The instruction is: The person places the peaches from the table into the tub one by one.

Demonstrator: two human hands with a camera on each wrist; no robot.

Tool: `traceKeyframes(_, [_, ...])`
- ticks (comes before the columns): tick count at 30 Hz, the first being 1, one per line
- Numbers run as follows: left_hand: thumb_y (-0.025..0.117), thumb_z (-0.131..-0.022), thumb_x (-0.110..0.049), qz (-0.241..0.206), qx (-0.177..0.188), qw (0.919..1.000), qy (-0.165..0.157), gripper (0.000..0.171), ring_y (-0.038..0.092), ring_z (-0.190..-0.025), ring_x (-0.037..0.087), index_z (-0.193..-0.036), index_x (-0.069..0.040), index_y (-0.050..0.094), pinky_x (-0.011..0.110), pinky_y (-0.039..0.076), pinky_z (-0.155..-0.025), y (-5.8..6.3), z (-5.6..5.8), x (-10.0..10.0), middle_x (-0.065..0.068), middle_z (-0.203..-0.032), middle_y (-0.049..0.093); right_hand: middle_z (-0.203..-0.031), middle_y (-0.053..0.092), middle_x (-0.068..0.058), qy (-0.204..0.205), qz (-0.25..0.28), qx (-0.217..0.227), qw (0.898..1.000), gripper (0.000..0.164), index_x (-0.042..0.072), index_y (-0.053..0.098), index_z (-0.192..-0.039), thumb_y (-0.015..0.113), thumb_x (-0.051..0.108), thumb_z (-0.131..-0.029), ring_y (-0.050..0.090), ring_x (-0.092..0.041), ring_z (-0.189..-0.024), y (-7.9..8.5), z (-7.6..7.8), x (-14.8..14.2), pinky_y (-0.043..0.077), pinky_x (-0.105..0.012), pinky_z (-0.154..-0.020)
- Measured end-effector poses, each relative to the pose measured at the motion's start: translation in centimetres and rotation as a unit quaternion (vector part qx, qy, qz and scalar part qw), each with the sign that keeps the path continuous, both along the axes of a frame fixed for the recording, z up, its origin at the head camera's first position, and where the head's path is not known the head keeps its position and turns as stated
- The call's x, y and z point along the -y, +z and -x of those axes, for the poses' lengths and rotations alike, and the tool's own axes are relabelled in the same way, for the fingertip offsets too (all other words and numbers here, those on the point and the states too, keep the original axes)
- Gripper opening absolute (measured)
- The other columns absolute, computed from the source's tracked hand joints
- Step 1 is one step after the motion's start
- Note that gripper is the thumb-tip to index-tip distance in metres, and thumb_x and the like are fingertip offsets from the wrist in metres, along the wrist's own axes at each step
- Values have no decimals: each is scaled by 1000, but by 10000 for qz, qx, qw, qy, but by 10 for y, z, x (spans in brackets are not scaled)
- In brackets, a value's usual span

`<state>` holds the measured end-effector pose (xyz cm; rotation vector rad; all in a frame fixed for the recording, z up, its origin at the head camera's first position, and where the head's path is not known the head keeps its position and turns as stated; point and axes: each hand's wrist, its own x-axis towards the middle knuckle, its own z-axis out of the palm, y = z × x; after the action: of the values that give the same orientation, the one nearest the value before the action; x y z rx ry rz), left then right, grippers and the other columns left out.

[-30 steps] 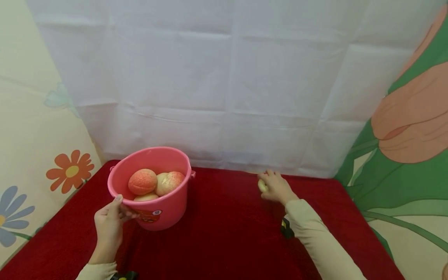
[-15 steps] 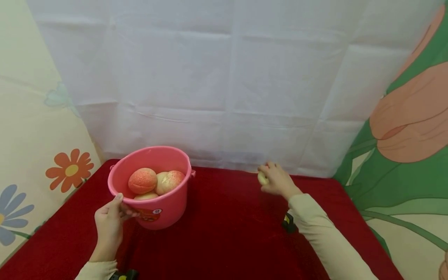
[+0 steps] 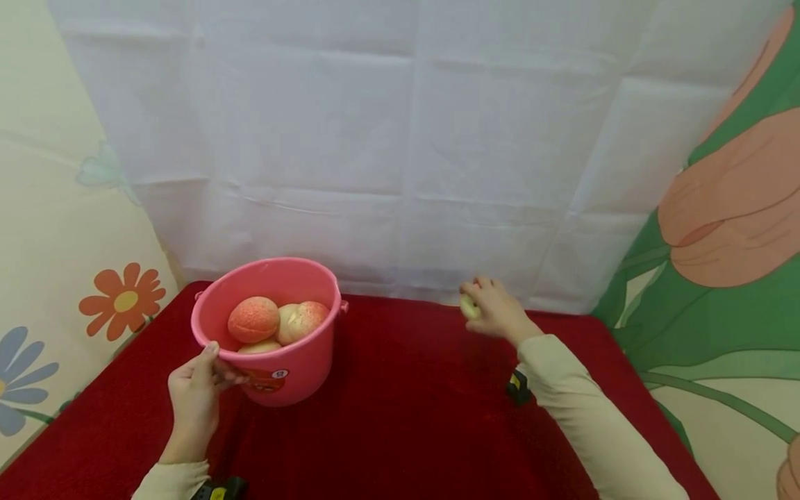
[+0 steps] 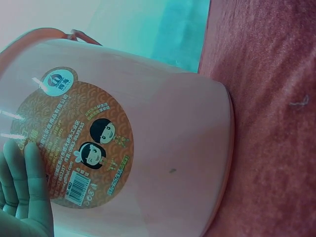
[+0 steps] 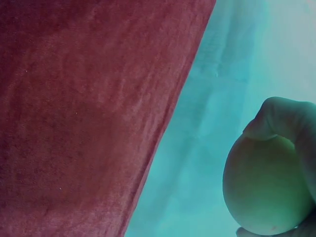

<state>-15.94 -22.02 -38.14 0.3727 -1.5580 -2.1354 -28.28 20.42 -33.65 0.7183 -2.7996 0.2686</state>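
In the head view, a pink bucket [image 3: 294, 375] stands on the left of the red cloth, with several red-and-cream peaches [image 3: 254, 320] inside. My left hand [image 3: 192, 396] grips its near rim, thumb on top and fingers against the outer wall. The left wrist view shows those fingers [image 4: 34, 173] lying over the round orange label [image 4: 94, 128]. Off to the right, my right hand [image 3: 500, 311] holds a pale yellow-green peach [image 5: 264, 185] above the cloth near its back edge. In the right wrist view, thumb and fingers curl round it from both sides.
Red cloth [image 3: 400, 403] covers the table. Behind it hangs a creased white sheet [image 3: 400, 139]. Painted flowers [image 3: 127, 302] cover the left wall, and a large tulip pattern [image 3: 737, 208] fills the right wall. A small handle lug [image 3: 344, 306] sticks out from the bucket's right side.
My right hand has risen a little with the peach, away from the cloth. My left hand and the bucket have stayed in place.
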Motion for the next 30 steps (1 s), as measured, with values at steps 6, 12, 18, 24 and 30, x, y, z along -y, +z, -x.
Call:
traceKeyframes(6, [53,-92,-20,-23,-185,9998,4,44,55,-39,11,-51,-5,54,24,50,-44,-2,-1,0,3,-45,52,-106,48,-15,99,-8,-118,9999,55,10,56,-112,77,16,-62,46,-34,-88,6,-2,2,40,-35,-54])
traceKeyframes(12, [52,-93,-19,-64,-104,9999,16,44,56,-40,11,-51,-5,54,24,50,-44,-1,-1,-1,3,-45,51,-105,49,-15,156,18,-211,9997,55,9,56,-113,76,17,-62,46,-34,-88,9,-2,4,40,-35,-55])
traceKeyframes(18, [52,-93,-19,-115,-113,9999,23,45,56,-39,12,-50,-5,53,24,50,-44,0,0,-1,3,-44,51,-106,49,-14,201,20,-297,9994,55,10,56,-113,74,17,-62,46,-35,-90,13,-3,7,40,-35,-55])
traceKeyframes(24, [52,-93,-19,-29,-134,9999,-3,43,56,-40,11,-52,-6,55,23,51,-45,0,-1,0,3,-46,53,-107,49,-14,196,15,-321,9993,54,11,57,-113,74,18,-62,46,-35,-92,16,-4,11,41,-36,-56])
traceKeyframes(30, [52,-92,-20,-46,-78,10000,17,44,56,-40,11,-51,-5,54,24,51,-45,0,-1,0,3,-45,52,-110,49,-15,176,11,-304,9994,55,10,57,-115,74,19,-63,46,-35,-94,19,-4,16,42,-36,-57])
